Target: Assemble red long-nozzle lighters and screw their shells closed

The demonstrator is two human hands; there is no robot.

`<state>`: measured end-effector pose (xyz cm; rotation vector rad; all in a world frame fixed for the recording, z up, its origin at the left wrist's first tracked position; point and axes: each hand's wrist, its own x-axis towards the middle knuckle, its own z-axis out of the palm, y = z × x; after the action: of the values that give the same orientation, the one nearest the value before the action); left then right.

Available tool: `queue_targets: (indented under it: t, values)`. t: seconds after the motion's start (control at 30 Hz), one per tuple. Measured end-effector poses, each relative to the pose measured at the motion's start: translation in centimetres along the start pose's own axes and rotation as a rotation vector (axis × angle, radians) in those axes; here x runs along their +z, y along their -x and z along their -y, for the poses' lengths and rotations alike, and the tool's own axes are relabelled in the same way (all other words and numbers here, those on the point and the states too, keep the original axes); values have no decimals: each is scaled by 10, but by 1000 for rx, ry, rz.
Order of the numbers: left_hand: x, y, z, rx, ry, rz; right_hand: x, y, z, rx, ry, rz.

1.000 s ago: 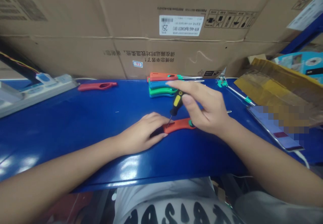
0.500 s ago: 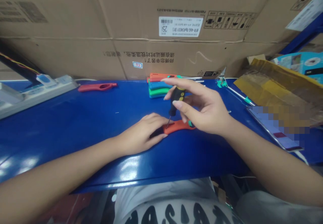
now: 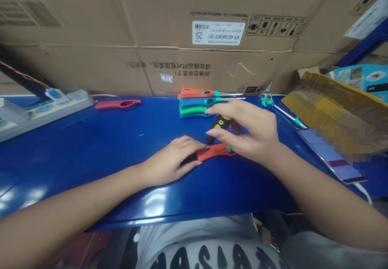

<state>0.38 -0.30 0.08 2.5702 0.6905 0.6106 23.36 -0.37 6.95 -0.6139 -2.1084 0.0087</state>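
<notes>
My left hand (image 3: 174, 160) lies on the blue tabletop and grips the left end of an orange long-neck lighter (image 3: 216, 151) between thumb and fingers. In my right hand (image 3: 250, 133) is a small black and yellow screwdriver (image 3: 218, 126), pinched between thumb and fingers. It leans to the right, its thin tip touching or very near the lighter's left end. The lighter's right part is hidden behind my right hand. Behind the hands lies a stack of lighters, with an orange one (image 3: 195, 93), a blue one (image 3: 197, 101) and a green one (image 3: 194, 110).
A red lighter handle (image 3: 117, 104) and a white power strip (image 3: 68, 101) lie at left. Cutting pliers (image 3: 266, 98), a loose metal lighter tube (image 3: 286, 113), a phone (image 3: 332, 156) and a yellow taped package (image 3: 330, 103) are at right. A cardboard box (image 3: 91, 26) walls the back.
The screwdriver has gone from nearly upright to leaning right. My right hand has shifted slightly right, and its fingers have changed position on the handle. My left hand has stayed still.
</notes>
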Motion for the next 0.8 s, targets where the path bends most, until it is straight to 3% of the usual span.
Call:
queue_targets:
  t: [0.13,0.2,0.33,0.5,0.67,0.8]
  values:
    - [0,0,0,-2,4,16,1,1,-2,142,-207,159]
    - [0,0,0,1,2,8,2,2,-3,116,-192,117]
    - [0,-1,-1,0,8,-18,0,4,-3,-102,100,1]
    - [0,0,-1,-13,11,4,0,3,1,19,-161,154]
    - [0,-1,-2,-12,11,-11,4,4,-1,-82,49,-27]
    - [-1,-1,-1,-14,17,7,4,3,-1,104,-188,113]
